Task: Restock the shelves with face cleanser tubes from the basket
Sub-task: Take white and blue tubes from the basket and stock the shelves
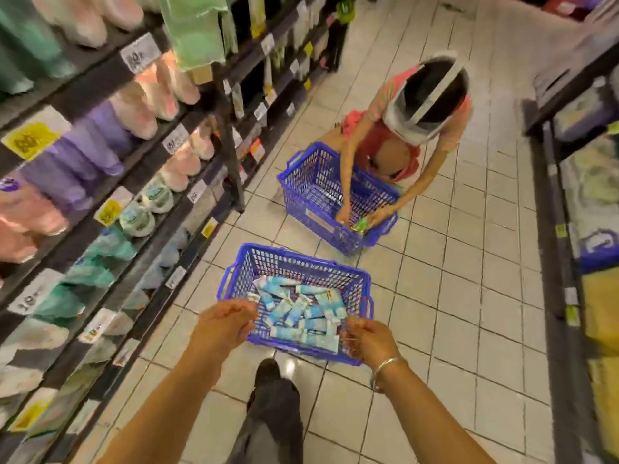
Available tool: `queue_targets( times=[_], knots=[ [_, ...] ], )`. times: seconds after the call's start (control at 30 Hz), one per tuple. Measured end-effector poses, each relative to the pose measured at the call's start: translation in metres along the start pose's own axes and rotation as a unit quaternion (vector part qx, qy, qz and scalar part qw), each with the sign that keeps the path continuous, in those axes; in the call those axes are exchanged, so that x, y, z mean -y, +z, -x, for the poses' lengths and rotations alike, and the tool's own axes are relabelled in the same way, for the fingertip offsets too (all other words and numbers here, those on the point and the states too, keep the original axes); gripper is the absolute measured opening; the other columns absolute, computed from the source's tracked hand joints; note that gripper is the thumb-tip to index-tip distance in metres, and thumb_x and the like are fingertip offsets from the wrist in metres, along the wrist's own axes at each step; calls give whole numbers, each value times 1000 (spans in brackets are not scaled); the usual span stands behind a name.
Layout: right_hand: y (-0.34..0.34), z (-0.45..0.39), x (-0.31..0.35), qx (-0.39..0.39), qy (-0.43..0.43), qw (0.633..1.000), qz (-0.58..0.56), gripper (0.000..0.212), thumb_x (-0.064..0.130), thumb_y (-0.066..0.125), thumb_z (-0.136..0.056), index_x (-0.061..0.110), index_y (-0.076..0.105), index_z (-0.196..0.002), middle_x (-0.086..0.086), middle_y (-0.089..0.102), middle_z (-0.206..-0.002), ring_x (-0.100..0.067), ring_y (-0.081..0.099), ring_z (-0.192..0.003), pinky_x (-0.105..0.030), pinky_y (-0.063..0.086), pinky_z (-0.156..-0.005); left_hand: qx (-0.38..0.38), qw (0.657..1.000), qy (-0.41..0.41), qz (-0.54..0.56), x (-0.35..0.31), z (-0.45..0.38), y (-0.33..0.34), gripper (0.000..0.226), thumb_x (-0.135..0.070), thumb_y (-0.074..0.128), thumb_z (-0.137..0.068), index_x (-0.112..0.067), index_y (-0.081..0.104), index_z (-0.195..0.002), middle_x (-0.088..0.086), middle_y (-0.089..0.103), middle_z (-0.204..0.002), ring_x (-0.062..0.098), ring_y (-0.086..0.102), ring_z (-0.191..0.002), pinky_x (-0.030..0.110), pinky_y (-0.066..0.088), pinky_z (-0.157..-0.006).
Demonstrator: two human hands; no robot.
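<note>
A blue plastic basket (294, 259) sits low over the tiled floor in front of me, holding several light-blue face cleanser tubes (301, 316) in a loose heap. My left hand (224, 326) curls over the basket's near left corner. My right hand (366, 339), with a metal bangle at the wrist, curls over the near right corner. Neither hand holds a tube. The shelves (100, 202) run along my left, with rows of pink, purple, white and teal tubes and price tags on the edges.
A crouching person (402, 135) reaches with both hands into a second blue basket (315, 182) a step ahead. My shoe (268, 371) is just behind my basket. Another shelf unit (569, 182) lines the right side of the aisle.
</note>
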State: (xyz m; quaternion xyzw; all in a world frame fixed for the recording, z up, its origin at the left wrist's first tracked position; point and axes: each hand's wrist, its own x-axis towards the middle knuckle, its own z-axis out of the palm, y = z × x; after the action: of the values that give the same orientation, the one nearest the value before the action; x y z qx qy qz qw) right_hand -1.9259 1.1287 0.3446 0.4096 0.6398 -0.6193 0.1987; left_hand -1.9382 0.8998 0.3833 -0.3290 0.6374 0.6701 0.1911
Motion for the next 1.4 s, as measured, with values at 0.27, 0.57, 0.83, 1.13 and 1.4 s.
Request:
queue_targets(
  times=[0.27, 0.57, 0.83, 1.13, 1.4],
  knots=[
    [25, -138, -29, -44, 115, 992, 20, 16, 4, 51, -92, 8, 55, -76, -7, 56, -62, -18, 51, -55, -22, 44, -50, -6, 995, -76, -57, 38, -144, 28, 9, -7, 60, -87, -12, 61, -79, 5, 61, -79, 12, 56, -65, 19, 46, -50],
    [35, -320, -144, -47, 170, 981, 77, 29, 0, 50, -90, 14, 54, -64, -4, 52, -45, -14, 43, -38, -23, 34, -46, -19, 983, -140, -114, 176, -299, 47, 16, 0, 58, -86, -7, 63, -73, 3, 56, -54, 19, 46, -56, 27, 37, -55],
    [51, -474, -211, -43, 42, 946, 319, 31, 1, 48, -90, -4, 54, -121, -23, 53, -126, -34, 51, -116, -43, 38, -102, -73, 974, -147, -155, 287, -429, 62, 9, -22, 66, -64, -17, 59, -60, 5, 51, -52, 20, 40, -55, 28, 33, -54],
    [85, -523, -251, -58, 13, 892, 448, 61, 17, 54, -91, 4, 24, -142, -19, 37, -141, -35, 41, -127, -39, 35, -102, -194, 973, -59, -110, 303, -529, 81, 33, -27, 62, -88, -9, 54, -114, 1, 60, -82, 15, 55, -72, 30, 49, -73],
    [83, -533, -259, -94, 54, 970, 215, 42, 31, 58, -89, 8, 45, -122, -1, 54, -102, -18, 53, -94, -25, 36, -77, -128, 940, -97, -301, 288, -586, 81, 46, -41, 66, -82, -12, 57, -116, 11, 62, -106, 22, 58, -79, 40, 51, -89]
  ],
)
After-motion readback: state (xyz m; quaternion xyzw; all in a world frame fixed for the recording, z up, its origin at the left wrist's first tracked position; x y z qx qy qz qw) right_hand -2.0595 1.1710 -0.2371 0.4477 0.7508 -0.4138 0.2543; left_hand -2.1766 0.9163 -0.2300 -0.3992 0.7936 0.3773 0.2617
